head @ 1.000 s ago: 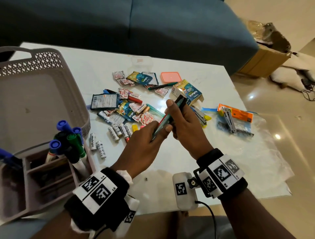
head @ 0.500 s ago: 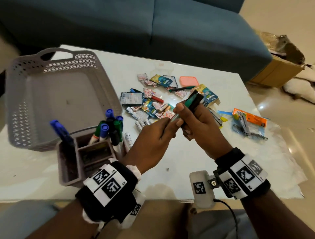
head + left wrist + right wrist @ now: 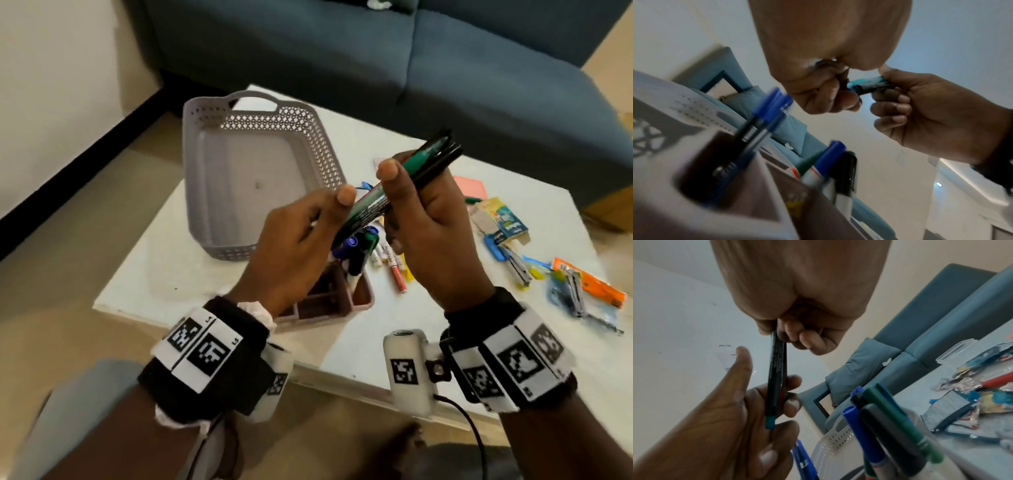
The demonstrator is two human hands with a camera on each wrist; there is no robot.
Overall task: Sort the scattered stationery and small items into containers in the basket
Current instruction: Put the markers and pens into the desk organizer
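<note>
A small bundle of dark pens, green and black barrels [image 3: 411,181], is held slantwise in the air above the white tabletop [image 3: 191,274], grasped by both hands: the right hand [image 3: 435,233] wraps its upper half, the left hand [image 3: 294,246] pinches its lower end. Below them stands a brown compartmented organizer [image 3: 359,298] holding blue-, green- and black-capped markers [image 3: 349,245], beside the grey perforated plastic basket [image 3: 329,154]. Batteries, sachets and packets lie scattered to the right.

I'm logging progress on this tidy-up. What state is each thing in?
Bundle of pens: gripped by right hand, left hand holding its lower end.
Basket: nothing visible inside.
Organiser: markers standing in it.
Orange lid: off, on table.
</note>
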